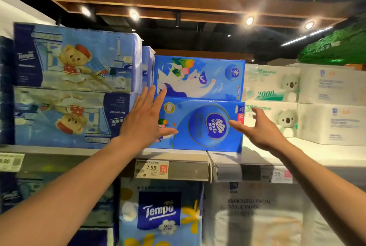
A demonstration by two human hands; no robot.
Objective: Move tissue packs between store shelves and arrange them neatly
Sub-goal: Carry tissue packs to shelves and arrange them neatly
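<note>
The left grip (145,119) and right grip (261,129) are hanging spread, holding nothing, the lower Vinda pack (200,127) lying between them; pulling unevenly is risking toppling the cat pack (198,77) stacked above.

The lower blue pack (198,125) reads "Vinda". The upper bear pack (75,57) carries "Tempo". A price tag (151,169) shows "7.99"; the flowered pack (160,212) beneath says "Tempo Mini". The koala pack (271,83) bears "2000" and "TISSUE"; the bottom white pack (251,206), "EMBOSSED FACIAL TISSUE PAPER".
</note>
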